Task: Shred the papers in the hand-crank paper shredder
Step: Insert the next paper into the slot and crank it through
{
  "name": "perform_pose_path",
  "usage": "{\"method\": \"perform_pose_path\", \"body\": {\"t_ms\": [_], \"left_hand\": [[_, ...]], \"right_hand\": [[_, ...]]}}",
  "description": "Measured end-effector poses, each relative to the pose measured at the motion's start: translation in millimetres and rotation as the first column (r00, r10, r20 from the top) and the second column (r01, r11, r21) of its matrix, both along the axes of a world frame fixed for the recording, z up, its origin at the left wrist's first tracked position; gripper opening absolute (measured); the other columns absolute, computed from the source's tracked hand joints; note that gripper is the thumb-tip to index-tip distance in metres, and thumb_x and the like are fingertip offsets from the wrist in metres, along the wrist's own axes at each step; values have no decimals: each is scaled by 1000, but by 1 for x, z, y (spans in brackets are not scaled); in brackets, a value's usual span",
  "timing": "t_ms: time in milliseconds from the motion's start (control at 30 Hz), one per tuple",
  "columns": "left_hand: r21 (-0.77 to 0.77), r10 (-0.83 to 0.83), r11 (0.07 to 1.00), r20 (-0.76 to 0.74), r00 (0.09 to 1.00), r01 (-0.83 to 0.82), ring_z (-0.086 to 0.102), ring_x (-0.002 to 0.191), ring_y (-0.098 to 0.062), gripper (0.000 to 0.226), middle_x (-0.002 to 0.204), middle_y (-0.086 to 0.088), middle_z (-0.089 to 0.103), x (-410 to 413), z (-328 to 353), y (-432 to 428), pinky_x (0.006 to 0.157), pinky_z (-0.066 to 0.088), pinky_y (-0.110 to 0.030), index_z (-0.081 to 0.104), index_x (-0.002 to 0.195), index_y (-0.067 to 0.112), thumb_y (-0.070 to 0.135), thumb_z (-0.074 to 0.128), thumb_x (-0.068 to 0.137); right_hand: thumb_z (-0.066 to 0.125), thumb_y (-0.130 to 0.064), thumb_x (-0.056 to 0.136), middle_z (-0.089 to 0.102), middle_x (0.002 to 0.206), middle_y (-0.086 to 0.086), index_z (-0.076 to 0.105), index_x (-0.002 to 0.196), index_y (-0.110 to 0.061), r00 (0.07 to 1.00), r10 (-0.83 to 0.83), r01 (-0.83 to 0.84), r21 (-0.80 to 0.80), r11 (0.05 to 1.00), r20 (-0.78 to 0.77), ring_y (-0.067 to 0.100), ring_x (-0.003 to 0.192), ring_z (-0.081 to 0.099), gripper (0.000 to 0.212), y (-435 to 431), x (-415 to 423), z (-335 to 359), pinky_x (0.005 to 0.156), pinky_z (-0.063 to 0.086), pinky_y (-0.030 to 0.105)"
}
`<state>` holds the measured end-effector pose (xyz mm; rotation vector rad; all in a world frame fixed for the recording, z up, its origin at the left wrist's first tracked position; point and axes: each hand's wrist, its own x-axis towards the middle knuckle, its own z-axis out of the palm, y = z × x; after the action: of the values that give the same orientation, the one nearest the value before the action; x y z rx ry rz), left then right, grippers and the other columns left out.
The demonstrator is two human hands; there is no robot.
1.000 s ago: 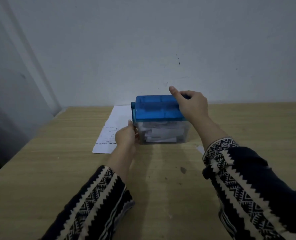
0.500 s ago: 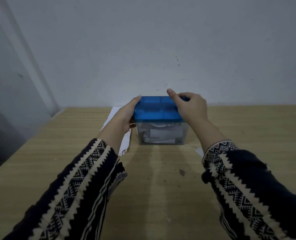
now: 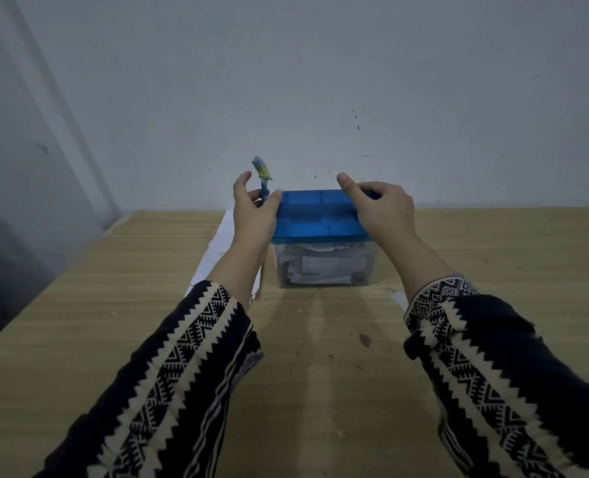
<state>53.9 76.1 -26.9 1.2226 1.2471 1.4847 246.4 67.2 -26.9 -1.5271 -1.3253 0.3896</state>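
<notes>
Shredder (image 3: pixel 320 220) at the far middle of the table (image 3: pixel 320 374), close to the wall (image 3: pixel 320 81), with both my hands on it.

From my end I see a translucent blue lid (image 3: pixel 315 205) over a clear bin (image 3: pixel 372 267) packed with white paper scraps. The crank (image 3: pixel 263 182) stands upright at the left end, its top knob blurred. My left hand (image 3: pixel 253 217) is at that end: the crank's stem passes between forefinger and thumb, which close loosely round it, and the thumb tip touches the lid's near-left corner. My right hand (image 3: pixel 384 212) grips the right end of the lid, fingers curled over the far edge, thumb stretched out along the top. A white sheet (image 3: pixel 217 246) lies flat just left of the bin, partly under my left forearm. A small white scrap (image 3: pixel 398 298) lies beside my right wrist.
</notes>
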Motion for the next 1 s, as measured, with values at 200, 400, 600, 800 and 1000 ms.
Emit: {"method": "perform_pose_path", "body": {"t_ms": [200, 400, 600, 800, 1000], "left_hand": [[-123, 16, 992, 85, 996, -5, 62, 110, -20, 47, 130, -4, 59, 2, -2, 1, 90, 56, -33, 47, 139, 11, 30, 59, 97], [-48, 32, 998, 47, 998, -30, 62, 104, -18, 21, 119, -3, 59, 1, -1, -2, 84, 58, -34, 51, 114, 17, 25, 59, 97], [248, 186, 957, -118, 975, -152, 54, 87, -7, 24, 90, 8, 56, 5, -4, -10, 77, 47, -14, 52, 97, 13, 30, 67, 92], [283, 217, 930, 89, 972, -234, 62, 88, -9, 37, 92, 2, 66, 18, -19, -33, 80, 53, -24, 47, 77, 22, 31, 83, 77], [195, 106, 965, 322, 941, -176, 57, 113, 4, 35, 124, 8, 63, 25, -38, -56, 90, 45, -14, 58, 97, 19, 47, 71, 82]], "right_hand": [[55, -77, 78, 69, 99, -11, 73, 103, -24, 1000, 5, -5, 5, 1000, -13, 7, 97, 60, 62, -1, -1, 1, 81, 44, 22], [55, -77, 78, 67, 96, -13, 73, 102, -25, 1000, 7, -7, 4, 1000, -24, 6, 95, 59, 61, -1, -1, 0, 77, 41, 20], [53, -80, 76, 68, 99, -11, 73, 102, -25, 1000, -3, 3, -3, 1000, -24, 8, 96, 59, 64, -1, -3, 1, 78, 43, 22], [53, -79, 77, 68, 101, -9, 73, 104, -24, 1000, -11, 11, -18, 1000, -17, 9, 97, 59, 64, 0, -3, 2, 79, 45, 25], [53, -80, 77, 70, 99, -9, 74, 104, -22, 1000, -19, 19, -3, 1000, -17, 9, 95, 61, 67, 1, -3, 1, 78, 46, 25]]}}
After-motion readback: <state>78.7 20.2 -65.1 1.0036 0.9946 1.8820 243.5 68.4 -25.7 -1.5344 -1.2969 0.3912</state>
